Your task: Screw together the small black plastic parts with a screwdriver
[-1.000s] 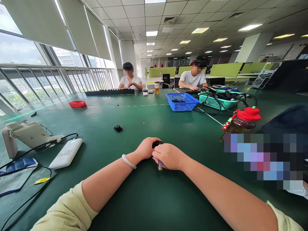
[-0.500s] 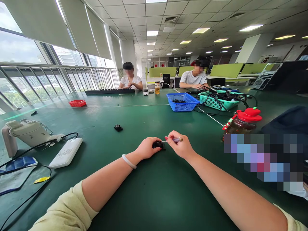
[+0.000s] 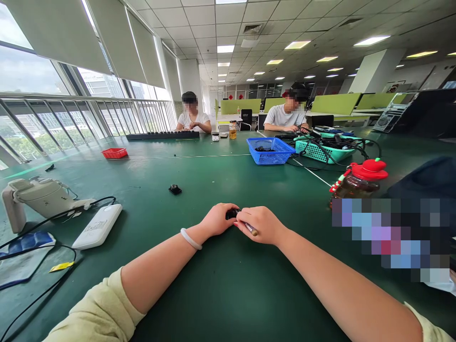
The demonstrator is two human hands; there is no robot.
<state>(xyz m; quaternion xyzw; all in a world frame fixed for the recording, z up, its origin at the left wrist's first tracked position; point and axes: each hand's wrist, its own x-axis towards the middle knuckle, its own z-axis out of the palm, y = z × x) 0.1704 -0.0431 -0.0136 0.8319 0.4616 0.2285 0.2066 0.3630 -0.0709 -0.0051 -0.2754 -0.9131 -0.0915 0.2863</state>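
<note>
From out here I have one small, glossy black part (image 3: 231, 213) in my left hand (image 3: 215, 220), over the green table (image 3: 213, 294), its axis unclear; my right hand (image 3: 262, 224) grips one slim, brown-ended tool (image 3: 251, 229), slanting, butt near and rightward. One black piece (image 3: 175, 189) sits beyond.

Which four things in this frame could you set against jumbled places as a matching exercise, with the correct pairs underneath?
Things
1. Slim pale-handled tool with a brownish end
2. Blue perforated plastic basket
3. Small black part
4. Flat white rectangular block

Places
A. In the fingers of the left hand
B. On the left side of the green tabletop
C. In the grip of the right hand
D. Beside the teal perforated plastic basket heaped with black cables

Pairs: 1-C; 2-D; 3-A; 4-B
</note>
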